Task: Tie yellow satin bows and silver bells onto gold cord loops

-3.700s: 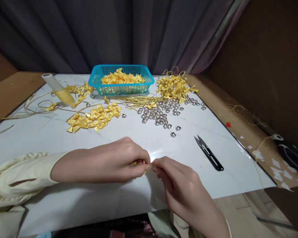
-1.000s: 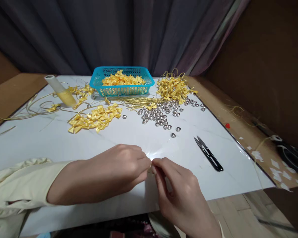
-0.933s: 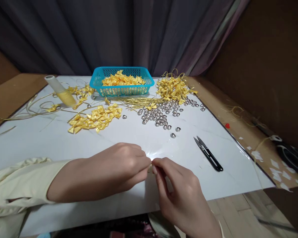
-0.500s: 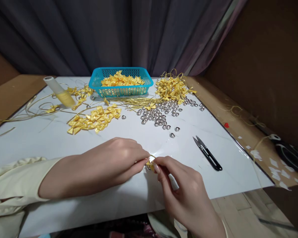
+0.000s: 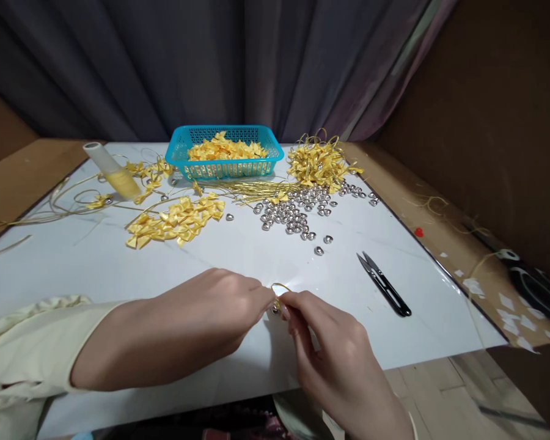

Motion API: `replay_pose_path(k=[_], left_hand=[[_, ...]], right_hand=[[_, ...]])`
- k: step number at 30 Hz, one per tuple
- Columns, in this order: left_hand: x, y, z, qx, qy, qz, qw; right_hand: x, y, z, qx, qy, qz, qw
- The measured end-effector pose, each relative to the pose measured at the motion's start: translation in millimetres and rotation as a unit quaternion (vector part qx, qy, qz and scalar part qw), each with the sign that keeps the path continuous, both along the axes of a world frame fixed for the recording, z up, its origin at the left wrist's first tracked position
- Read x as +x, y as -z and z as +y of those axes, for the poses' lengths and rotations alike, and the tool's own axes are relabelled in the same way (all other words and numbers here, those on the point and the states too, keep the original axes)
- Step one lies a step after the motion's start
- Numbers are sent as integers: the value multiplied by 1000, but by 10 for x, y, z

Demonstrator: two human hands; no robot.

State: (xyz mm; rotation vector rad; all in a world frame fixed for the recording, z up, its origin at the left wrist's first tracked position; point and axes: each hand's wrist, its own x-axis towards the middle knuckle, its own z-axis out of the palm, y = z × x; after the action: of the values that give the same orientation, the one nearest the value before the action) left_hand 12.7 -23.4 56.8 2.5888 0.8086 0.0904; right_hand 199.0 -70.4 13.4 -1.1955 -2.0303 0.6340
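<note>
My left hand [image 5: 220, 311] and my right hand [image 5: 334, 348] meet fingertip to fingertip above the near part of the table, both closed in a pinch. Between them is a thin gold cord [image 5: 282, 286], which arches up in a small loop. A silver bead [image 5: 275, 310] shows just under the fingertips, with a bit of yellow beside it. The fingers hide most of this small piece. To the right of my right hand lie black thread snips [image 5: 384, 284], blades pointing away from me.
Loose silver beads [image 5: 286, 215] lie beyond my hands, with yellow ribbon bows [image 5: 176, 220] to their left. Farther back are a blue basket [image 5: 224, 170] of bows, a heap of corded bows [image 5: 318, 162], gold cords [image 5: 256, 190] and a tilted tube [image 5: 112, 171]. Scissors [image 5: 531, 284] lie far right.
My left hand has dropped slightly and turned at the wrist. The gold cord's loop now stands out more above the fingertips. My right hand has shifted only a little.
</note>
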Motion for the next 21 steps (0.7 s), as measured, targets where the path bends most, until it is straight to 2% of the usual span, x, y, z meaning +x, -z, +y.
replay_pose_path(k=[3,9,21], left_hand=[[2,-9,2,-31,-10,0,999],[5,-47,-14,-43,-10,37,998],[-2,-52,-11,18,40,80,996]], right_hand=[[-1,9,-5,12,-3,-19,1000],[-13,4,-13,19,-2,-29,999],[-16,-16,-6,19,-8,-51,998]])
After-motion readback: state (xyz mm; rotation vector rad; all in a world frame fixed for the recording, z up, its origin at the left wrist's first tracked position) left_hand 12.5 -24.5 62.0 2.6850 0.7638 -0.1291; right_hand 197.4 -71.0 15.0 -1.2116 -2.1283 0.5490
